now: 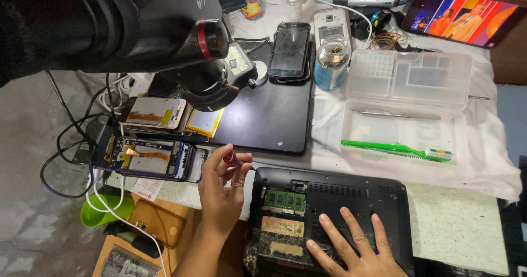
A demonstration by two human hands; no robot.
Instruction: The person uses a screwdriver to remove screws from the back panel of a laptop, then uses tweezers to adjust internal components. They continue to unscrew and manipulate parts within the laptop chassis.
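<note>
The left hand (222, 192) pinches a small red-handled screwdriver (230, 158) between thumb and fingertips, fingers curled closed around it; its tip is too small to make out. It hovers at the top left corner of an upturned black laptop (351, 200), whose open bay shows a green memory module (285, 200). The right hand (351, 244) lies flat and spread on the laptop's underside, holding nothing. The laptop's near edge is cut off by the frame. Just left of the screwdriver lies an opened phone frame (153, 159). A dark microscope body (137, 24) blocks the worktop's far left corner. Behind, an open clear plastic case (406, 129) holds a green toothbrush (395, 150) and tweezers (395, 114). A glass jar (332, 60) stands beside it.
</note>
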